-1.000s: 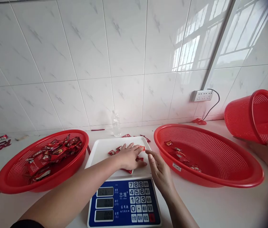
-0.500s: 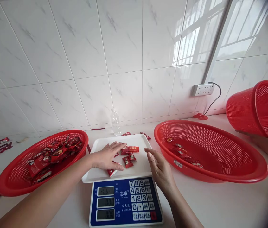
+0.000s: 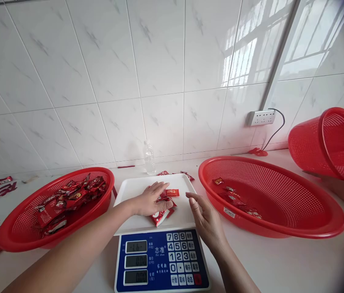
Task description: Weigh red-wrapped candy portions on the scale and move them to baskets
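Covering a little cluster of red packets [image 3: 160, 217] on the white tray [image 3: 129, 187] with the left hand [image 3: 152, 201]: palm down, fingers stretched long and spread, closed around nothing visible. Can't tell how firm the contact under that palm, nor how many wrappers beneath it. Just past the fingertips, leaving an orange-red packet [image 3: 172, 192] in plain sight, flat on the tray.

Over at the tray's right edge with the right hand [image 3: 204, 215], half open, loosely curved, thumb near forefinger, holding nothing that shows.

And on progress? Judging by how things lie, only partway: done, a handful of packets on the tray and bunched close together. Not yet lifted or parted from there, by the look of it. Plenty left, to judge from the heap of packets [image 3: 71, 199] in the left basket [image 3: 7, 236], against just a thin scatter of packets [image 3: 234, 199] in the right basket [image 3: 300, 228]. Impossible to tell the direction of traffic between them.

Down on the scale [image 3: 158, 280], reading zeros on the lower two lines; too faint to be sure of up top.
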`<state>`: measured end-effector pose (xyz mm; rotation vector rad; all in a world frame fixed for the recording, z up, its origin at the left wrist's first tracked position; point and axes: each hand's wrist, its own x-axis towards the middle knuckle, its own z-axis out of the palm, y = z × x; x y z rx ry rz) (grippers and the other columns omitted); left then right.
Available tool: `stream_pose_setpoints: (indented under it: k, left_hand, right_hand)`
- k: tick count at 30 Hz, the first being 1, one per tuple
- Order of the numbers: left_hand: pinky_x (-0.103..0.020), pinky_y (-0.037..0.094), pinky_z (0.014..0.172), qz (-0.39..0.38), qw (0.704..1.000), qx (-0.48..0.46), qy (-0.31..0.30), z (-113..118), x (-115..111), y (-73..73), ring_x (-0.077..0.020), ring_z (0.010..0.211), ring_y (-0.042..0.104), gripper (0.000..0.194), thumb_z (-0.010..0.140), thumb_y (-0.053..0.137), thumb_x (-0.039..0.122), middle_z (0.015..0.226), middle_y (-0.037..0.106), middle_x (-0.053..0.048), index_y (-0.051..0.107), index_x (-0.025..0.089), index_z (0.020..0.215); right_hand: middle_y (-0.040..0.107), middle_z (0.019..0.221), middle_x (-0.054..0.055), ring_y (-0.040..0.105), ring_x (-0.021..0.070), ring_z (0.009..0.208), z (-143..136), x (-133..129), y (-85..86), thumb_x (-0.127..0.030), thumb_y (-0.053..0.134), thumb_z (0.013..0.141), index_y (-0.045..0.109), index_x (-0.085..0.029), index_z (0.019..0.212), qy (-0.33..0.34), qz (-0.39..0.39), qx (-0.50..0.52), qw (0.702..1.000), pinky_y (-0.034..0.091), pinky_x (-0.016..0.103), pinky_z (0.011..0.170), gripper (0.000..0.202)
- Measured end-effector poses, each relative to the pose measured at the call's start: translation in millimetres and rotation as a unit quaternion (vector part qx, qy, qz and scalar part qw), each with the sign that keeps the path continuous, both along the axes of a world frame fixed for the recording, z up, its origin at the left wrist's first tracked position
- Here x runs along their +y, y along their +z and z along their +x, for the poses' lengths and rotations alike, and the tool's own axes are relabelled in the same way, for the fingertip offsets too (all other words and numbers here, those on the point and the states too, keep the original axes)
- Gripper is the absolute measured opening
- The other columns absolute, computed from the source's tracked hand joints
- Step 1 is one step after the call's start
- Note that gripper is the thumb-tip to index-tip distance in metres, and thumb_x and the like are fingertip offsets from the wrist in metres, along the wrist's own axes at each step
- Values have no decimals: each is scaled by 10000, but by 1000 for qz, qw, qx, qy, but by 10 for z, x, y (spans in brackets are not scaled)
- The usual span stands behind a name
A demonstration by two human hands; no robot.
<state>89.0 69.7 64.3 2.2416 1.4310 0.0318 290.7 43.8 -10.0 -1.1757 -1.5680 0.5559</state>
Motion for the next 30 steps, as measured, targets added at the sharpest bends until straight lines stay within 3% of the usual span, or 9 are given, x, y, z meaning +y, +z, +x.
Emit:
stream_pose_setpoints:
  k: [4,8,11,15,19,22,30]
  left_hand:
    - [-591,34,1120,33,998,34,-37,124,54,-5,-329,1450,31,804,827,255,762,1567,226,-84,307,272,1461]
    - [-600,111,1105,78,991,38,-104,158,35,-18,-357,1415,194,616,802,484,663,1468,429,-28,477,363,1340]
    - [-597,104,1114,54,991,39,-116,71,-12,-5,-352,1436,129,621,775,588,565,1529,328,-31,465,375,1353]
    - [-584,53,1134,30,997,17,-71,-160,-93,47,-323,1450,8,852,751,636,528,1588,126,-60,246,320,1479]
    - [-601,86,1128,24,999,34,-4,-392,-149,97,-347,1439,-41,961,725,659,544,1589,36,-74,147,309,1503]
    - [-602,116,1122,17,999,45,11,-489,-149,81,-351,1437,-49,982,730,642,574,1586,23,-107,123,276,1509]
    - [-560,75,1144,12,999,6,46,-261,-118,-94,-323,1442,-58,987,793,467,703,1584,-1,-160,41,185,1517]
  right_hand:
    - [694,1080,113,636,247,1022,4,6,-10,-556,379,900,673,-203,1058,1,0,4,1000,522,350,803,486]
    - [703,1053,111,644,251,999,4,10,-3,-555,381,895,677,-204,1042,-7,2,-3,1000,520,360,803,483]
    - [705,1046,114,647,258,994,-1,5,10,-560,376,894,681,-204,1037,-8,4,-5,1000,519,370,806,490]
    - [708,1043,112,648,263,991,-4,-9,24,-557,377,896,685,-214,1025,-9,10,-7,1000,519,373,798,479]
    - [707,1053,109,644,259,1007,-1,-17,28,-545,379,901,684,-205,1026,-5,4,-15,1000,516,368,806,473]
    - [706,1057,109,646,260,998,1,-14,24,-549,376,900,681,-200,1030,-6,1,-18,1000,517,368,793,481]
    - [706,1058,113,643,265,1008,2,9,1,-548,385,898,685,-208,1020,-1,3,-19,1000,512,381,817,469]
